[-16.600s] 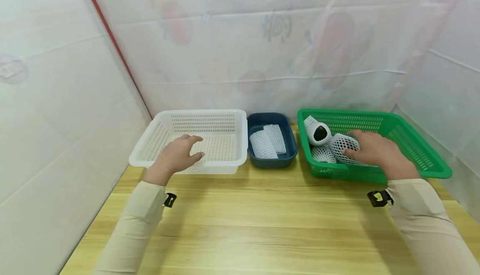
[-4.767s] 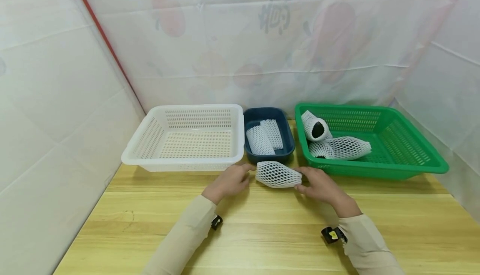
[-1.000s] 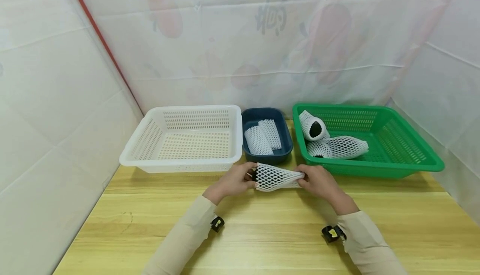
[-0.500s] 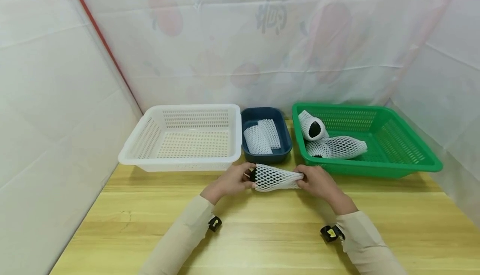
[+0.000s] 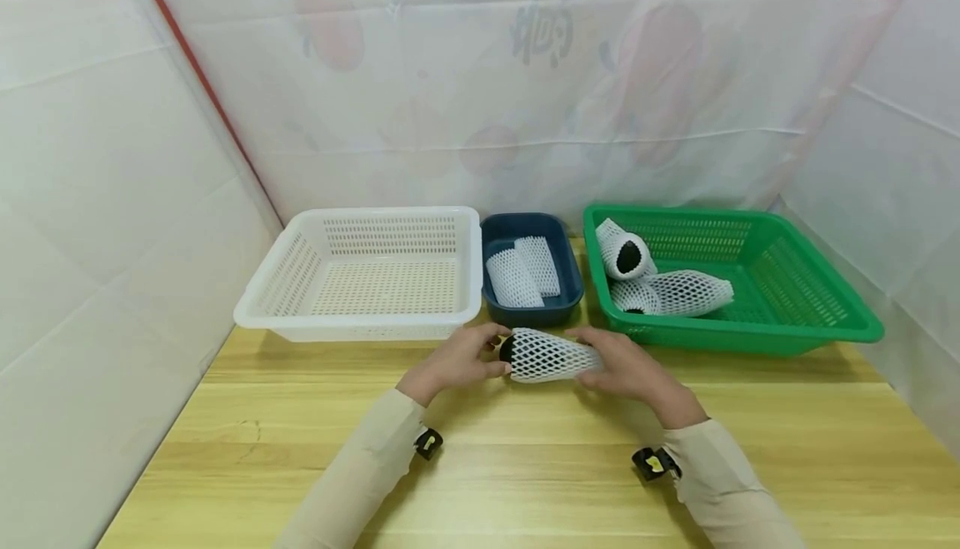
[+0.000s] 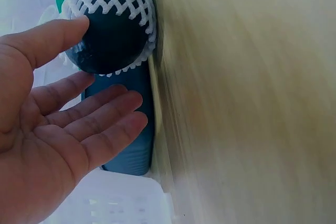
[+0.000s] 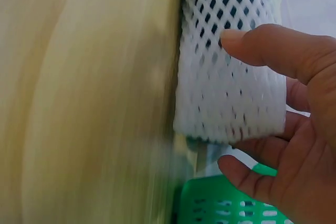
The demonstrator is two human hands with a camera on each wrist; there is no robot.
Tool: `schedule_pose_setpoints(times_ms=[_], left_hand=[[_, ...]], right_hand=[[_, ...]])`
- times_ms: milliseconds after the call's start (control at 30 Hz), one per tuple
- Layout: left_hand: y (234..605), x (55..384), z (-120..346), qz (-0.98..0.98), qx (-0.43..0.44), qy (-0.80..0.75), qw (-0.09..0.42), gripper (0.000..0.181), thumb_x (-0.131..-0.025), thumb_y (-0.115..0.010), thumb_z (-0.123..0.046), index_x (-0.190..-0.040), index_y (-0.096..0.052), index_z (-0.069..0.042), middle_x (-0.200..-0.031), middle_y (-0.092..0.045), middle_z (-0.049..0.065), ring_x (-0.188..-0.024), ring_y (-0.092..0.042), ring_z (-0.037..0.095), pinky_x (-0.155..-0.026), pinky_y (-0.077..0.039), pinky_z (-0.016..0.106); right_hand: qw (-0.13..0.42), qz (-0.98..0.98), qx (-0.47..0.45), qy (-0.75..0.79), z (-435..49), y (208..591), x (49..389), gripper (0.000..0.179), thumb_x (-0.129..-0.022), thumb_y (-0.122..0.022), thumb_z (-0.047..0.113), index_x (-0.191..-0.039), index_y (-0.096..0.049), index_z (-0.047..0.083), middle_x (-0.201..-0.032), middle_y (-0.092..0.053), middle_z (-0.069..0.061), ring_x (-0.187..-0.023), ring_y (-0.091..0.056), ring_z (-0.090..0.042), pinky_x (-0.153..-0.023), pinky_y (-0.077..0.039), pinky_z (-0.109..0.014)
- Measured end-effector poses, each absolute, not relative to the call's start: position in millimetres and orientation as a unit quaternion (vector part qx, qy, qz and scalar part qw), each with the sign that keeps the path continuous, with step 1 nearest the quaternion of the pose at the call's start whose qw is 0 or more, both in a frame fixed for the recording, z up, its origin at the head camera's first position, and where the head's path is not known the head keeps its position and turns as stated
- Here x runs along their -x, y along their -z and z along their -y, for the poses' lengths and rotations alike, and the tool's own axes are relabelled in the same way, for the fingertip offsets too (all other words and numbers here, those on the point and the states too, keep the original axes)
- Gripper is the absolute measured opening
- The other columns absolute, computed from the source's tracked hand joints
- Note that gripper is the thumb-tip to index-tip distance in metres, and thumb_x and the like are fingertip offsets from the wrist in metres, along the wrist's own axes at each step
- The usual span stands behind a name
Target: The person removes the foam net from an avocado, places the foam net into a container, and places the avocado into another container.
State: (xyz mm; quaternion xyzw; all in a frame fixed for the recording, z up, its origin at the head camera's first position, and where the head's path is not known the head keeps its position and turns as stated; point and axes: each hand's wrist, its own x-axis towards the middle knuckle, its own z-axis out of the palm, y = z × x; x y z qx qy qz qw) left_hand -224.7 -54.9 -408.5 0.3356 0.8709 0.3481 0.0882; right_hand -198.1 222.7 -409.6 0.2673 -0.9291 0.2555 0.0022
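In the head view, a dark, smooth, rounded item (image 5: 506, 351) inside a white foam net sleeve (image 5: 551, 356) lies crosswise over the wooden table, in front of the blue tray (image 5: 542, 316). Its dark end sticks out at the left; what kind it is, I cannot tell. My left hand (image 5: 461, 357) pinches that bare end between thumb and index finger, the other fingers stretched out below in the left wrist view. My right hand (image 5: 622, 366) holds the sleeve's right end, thumb on the near side and fingers behind. The sleeve's end hangs loose past the thumb in the right wrist view.
A white basket (image 5: 360, 324) stands at the back left. Flat foam net sleeves (image 5: 517, 278) lie in the blue tray. The green basket (image 5: 795, 282) at the right holds several sleeved dark items (image 5: 626, 257). Fabric walls (image 5: 450, 57) enclose the table (image 5: 480, 466).
Earlier my right hand was in the green basket and my left over the white one. Within the last second, my right hand has loosened from the bunched end and slid left along the sleeve.
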Motion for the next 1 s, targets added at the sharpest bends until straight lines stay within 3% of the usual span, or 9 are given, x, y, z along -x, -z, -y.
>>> schedule_pose_setpoints(times_ms=[333, 767, 1000], left_hand=[[412, 226, 47, -0.855, -0.318, -0.392, 0.121, 0.054, -0.080, -0.073, -0.015, -0.125, -0.049, 0.002, -0.108, -0.061, 0.015, -0.087, -0.064, 0.018, -0.073, -0.049, 0.023], [411, 225, 46, -0.859, -0.306, -0.391, 0.124, 0.053, -0.080, -0.073, -0.013, -0.125, -0.049, 0.001, -0.109, -0.060, 0.016, -0.087, -0.063, 0.018, -0.073, -0.050, 0.023], [415, 227, 47, -0.852, -0.315, -0.399, 0.123, 0.051, -0.081, -0.072, -0.012, -0.125, -0.049, 0.001, -0.107, -0.061, 0.015, -0.087, -0.063, 0.018, -0.073, -0.049, 0.023]], right_hand=[[-0.007, 0.928, -0.285, -0.240, -208, 413, 200, 0.054, -0.075, -0.075, 0.008, -0.123, -0.053, -0.005, -0.115, -0.059, -0.016, -0.105, -0.055, -0.032, -0.089, -0.043, -0.047], [0.002, 0.932, -0.279, -0.231, -208, 411, 202, 0.049, -0.075, -0.075, 0.007, -0.119, -0.056, -0.002, -0.111, -0.062, -0.013, -0.101, -0.058, -0.031, -0.086, -0.045, -0.046], [0.022, 0.931, -0.278, -0.235, -209, 409, 202, 0.042, -0.073, -0.075, 0.004, -0.113, -0.061, 0.003, -0.096, -0.065, -0.005, -0.082, -0.060, -0.021, -0.072, -0.049, -0.041]])
